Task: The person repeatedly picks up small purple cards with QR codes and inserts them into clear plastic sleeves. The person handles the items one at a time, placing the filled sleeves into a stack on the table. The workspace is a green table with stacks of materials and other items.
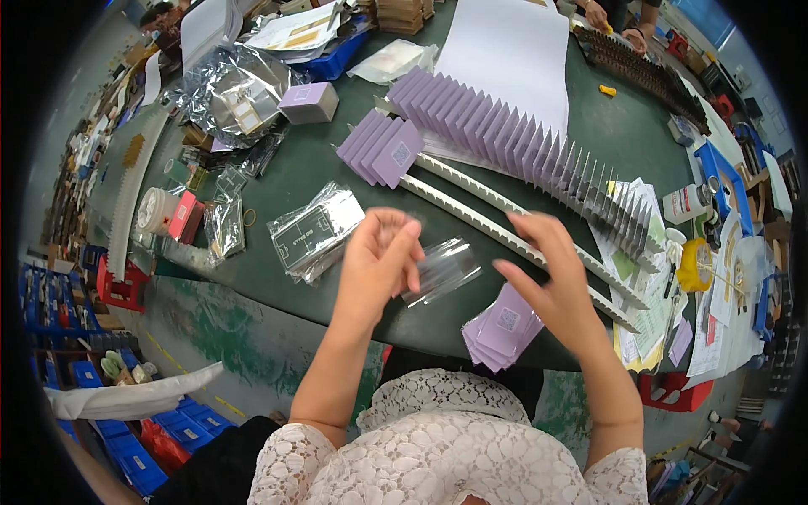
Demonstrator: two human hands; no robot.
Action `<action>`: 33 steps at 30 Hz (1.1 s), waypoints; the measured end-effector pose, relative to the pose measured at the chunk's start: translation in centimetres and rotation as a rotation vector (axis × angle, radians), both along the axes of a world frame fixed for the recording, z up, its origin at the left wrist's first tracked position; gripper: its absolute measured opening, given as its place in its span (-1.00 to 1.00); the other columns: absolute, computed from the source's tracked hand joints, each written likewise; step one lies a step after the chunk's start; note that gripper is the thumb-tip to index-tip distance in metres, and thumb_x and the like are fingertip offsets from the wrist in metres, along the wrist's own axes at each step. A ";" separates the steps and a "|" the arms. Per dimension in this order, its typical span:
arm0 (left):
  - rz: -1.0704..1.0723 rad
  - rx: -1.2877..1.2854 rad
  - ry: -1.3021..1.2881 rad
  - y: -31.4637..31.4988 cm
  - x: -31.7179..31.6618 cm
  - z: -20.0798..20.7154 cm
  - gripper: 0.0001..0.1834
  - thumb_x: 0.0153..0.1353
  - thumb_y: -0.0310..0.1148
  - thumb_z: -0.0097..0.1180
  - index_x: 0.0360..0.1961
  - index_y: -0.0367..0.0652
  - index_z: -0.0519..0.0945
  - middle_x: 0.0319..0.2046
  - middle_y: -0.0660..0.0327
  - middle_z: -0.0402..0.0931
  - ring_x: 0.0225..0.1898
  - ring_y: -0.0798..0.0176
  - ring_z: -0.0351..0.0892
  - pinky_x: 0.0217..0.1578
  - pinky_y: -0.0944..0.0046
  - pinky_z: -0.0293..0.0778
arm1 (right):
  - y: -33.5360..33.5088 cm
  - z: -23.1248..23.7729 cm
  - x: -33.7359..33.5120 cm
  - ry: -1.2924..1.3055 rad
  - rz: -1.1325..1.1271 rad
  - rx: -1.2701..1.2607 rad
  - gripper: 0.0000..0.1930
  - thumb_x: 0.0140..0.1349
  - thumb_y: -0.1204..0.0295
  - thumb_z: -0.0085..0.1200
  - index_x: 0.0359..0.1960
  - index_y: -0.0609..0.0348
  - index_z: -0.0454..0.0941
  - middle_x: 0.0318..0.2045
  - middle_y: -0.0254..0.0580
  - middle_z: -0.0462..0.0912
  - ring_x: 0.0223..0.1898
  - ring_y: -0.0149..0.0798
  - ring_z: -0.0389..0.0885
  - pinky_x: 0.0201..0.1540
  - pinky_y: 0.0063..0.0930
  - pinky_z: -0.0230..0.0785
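My left hand [380,263] is closed, its fingers curled and slightly blurred; whatever they may hold is hidden. Beside its fingertips lies a clear plastic sleeve [450,269]. My right hand [557,282] is open, thumb and fingers spread wide with nothing between them. Just below it a small fanned pile of lilac cards [503,330] rests near the table's front edge. Left of my left hand is a stack of clear printed sleeves [318,231]. Farther off, several lilac cards [391,156] stand in the slots of two toothed white rails [488,215].
A long row of lilac cards [488,122] stands behind the rails. A lilac box [309,103] and crumpled silvery film [231,93] are at the back left. Yellow tape [694,264] and a white bottle [686,204] are at the right. Another person's hands [635,38] work at the far right.
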State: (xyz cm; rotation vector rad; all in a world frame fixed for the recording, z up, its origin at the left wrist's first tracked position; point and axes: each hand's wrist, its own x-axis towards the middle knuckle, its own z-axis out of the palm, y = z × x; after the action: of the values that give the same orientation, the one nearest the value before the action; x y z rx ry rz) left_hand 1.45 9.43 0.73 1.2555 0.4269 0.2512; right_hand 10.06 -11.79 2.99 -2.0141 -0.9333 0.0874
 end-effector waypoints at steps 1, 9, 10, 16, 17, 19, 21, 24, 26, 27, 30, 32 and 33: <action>-0.004 -0.092 0.009 -0.3 -0.7 -0.5 -0.82 0.34 -0.32 0.01 -0.23 -0.22 0.39 -0.54 0.20 0.50 -0.78 0.47 0.38 -0.83 0.57 0.05 | 2.2 -0.4 1.2 -0.073 0.038 0.012 -0.43 0.08 0.44 0.26 0.15 0.24 0.34 0.03 0.00 0.42 0.09 0.02 0.37 0.14 -0.23 0.26; -0.054 0.056 0.031 0.3 -4.3 -1.1 -0.79 0.35 -0.33 -0.01 -0.22 -0.28 0.50 -0.36 0.05 0.62 -0.33 0.22 0.66 -0.27 0.32 0.53 | 15.4 -3.2 6.5 -0.426 -0.006 -0.072 -0.25 -0.03 0.25 0.37 0.22 0.12 0.29 0.14 0.12 0.32 0.18 0.08 0.31 0.23 -0.19 0.17; -0.057 0.045 0.040 1.1 -4.7 -1.0 -0.78 0.35 -0.31 0.00 -0.19 -0.29 0.50 -0.34 0.03 0.62 -0.33 0.21 0.67 -0.30 0.34 0.54 | 15.8 -3.0 6.6 -0.374 0.012 -0.104 -0.25 -0.04 0.25 0.38 0.21 0.11 0.30 0.13 0.12 0.33 0.18 0.08 0.31 0.24 -0.19 0.16; -0.009 -0.125 0.063 1.8 -4.4 -0.8 -0.70 0.36 -0.25 -0.02 -0.13 -0.32 0.49 -0.32 0.00 0.63 -0.34 0.16 0.68 -0.35 0.31 0.56 | 9.7 -0.4 3.2 -0.082 0.296 0.202 -0.35 -0.12 0.31 0.43 0.04 0.11 0.37 0.18 0.07 0.27 0.26 0.07 0.26 0.25 -0.15 0.16; -0.037 -0.171 0.032 1.6 -4.2 -0.8 -0.68 0.36 -0.24 -0.02 -0.11 -0.33 0.49 -0.32 0.00 0.63 -0.33 0.16 0.68 -0.34 0.30 0.57 | 8.1 -0.1 2.4 -0.066 0.342 0.192 -0.35 -0.13 0.35 0.44 0.03 0.10 0.37 0.21 0.07 0.26 0.28 0.06 0.24 0.26 -0.16 0.14; -0.112 -0.209 0.027 0.8 -3.9 -0.2 -0.71 0.32 -0.33 0.03 -0.10 -0.38 0.49 -0.30 -0.01 0.63 -0.30 0.17 0.68 -0.33 0.32 0.58 | 5.6 -0.3 0.7 0.047 0.346 0.190 -0.33 -0.15 0.43 0.44 0.04 0.08 0.35 0.26 0.08 0.22 0.31 0.07 0.20 0.27 -0.16 0.13; -0.176 -0.148 0.037 -0.1 -3.7 0.0 -0.75 0.30 -0.39 0.05 -0.11 -0.39 0.49 -0.28 -0.02 0.63 -0.28 0.19 0.67 -0.33 0.34 0.58 | 4.0 -0.1 -0.2 -0.004 0.316 0.126 -0.32 -0.15 0.48 0.43 0.06 0.06 0.34 0.30 0.09 0.19 0.34 0.07 0.17 0.28 -0.15 0.12; -0.210 -0.164 0.049 -1.0 -3.3 0.5 -0.79 0.25 -0.47 0.10 -0.13 -0.39 0.50 -0.31 -0.01 0.64 -0.32 0.22 0.68 -0.35 0.38 0.59 | 1.9 -0.6 -1.0 -0.046 0.221 0.084 -0.28 -0.13 0.54 0.38 0.14 0.05 0.32 0.32 0.06 0.13 0.30 0.06 0.22 0.27 -0.14 0.15; -0.216 -0.150 0.055 -1.5 -3.1 0.5 -0.79 0.24 -0.48 0.10 -0.14 -0.38 0.50 -0.33 0.00 0.64 -0.34 0.22 0.69 -0.35 0.38 0.59 | 0.5 -1.1 -1.1 -0.061 0.145 0.091 -0.26 -0.11 0.57 0.36 0.17 0.05 0.31 0.33 0.04 0.12 0.26 0.04 0.26 0.25 -0.15 0.19; -0.211 -0.142 0.056 -1.7 -3.0 0.5 -0.80 0.24 -0.49 0.11 -0.15 -0.38 0.50 -0.33 0.01 0.64 -0.35 0.21 0.69 -0.35 0.38 0.59 | 0.0 -1.5 -1.3 -0.066 0.108 0.095 -0.26 -0.11 0.59 0.34 0.19 0.05 0.30 0.33 0.04 0.12 0.25 0.02 0.28 0.24 -0.16 0.21; -0.200 -0.134 0.063 -2.4 -2.6 0.3 -0.81 0.23 -0.50 0.12 -0.16 -0.37 0.51 -0.34 0.01 0.64 -0.36 0.20 0.69 -0.36 0.38 0.59 | -1.2 -2.1 -1.5 -0.117 0.014 0.136 -0.29 -0.06 0.64 0.29 0.20 0.06 0.31 0.29 0.00 0.20 0.17 -0.01 0.36 0.18 -0.20 0.28; -0.212 -0.116 0.070 -3.0 -2.3 0.2 -0.81 0.25 -0.48 0.10 -0.15 -0.36 0.50 -0.34 0.01 0.64 -0.37 0.20 0.69 -0.37 0.38 0.59 | -1.5 -1.9 -2.0 -0.108 -0.045 0.194 -0.43 -0.03 0.66 0.25 0.10 0.08 0.44 0.23 -0.03 0.29 0.12 -0.03 0.41 0.11 -0.24 0.34; -0.225 -0.096 0.072 -3.3 -2.2 0.1 -0.80 0.27 -0.46 0.08 -0.14 -0.36 0.49 -0.34 0.01 0.64 -0.37 0.20 0.69 -0.37 0.38 0.58 | -1.8 -1.9 -2.1 -0.172 -0.017 0.157 -0.48 -0.03 0.66 0.24 0.05 0.08 0.49 0.21 -0.04 0.32 0.11 -0.04 0.41 0.08 -0.26 0.35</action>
State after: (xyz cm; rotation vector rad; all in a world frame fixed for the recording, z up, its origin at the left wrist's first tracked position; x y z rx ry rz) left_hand -0.74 6.08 0.84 1.2092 0.3519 -0.0056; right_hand 8.00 -13.57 1.05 -1.9050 -0.9987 -0.1656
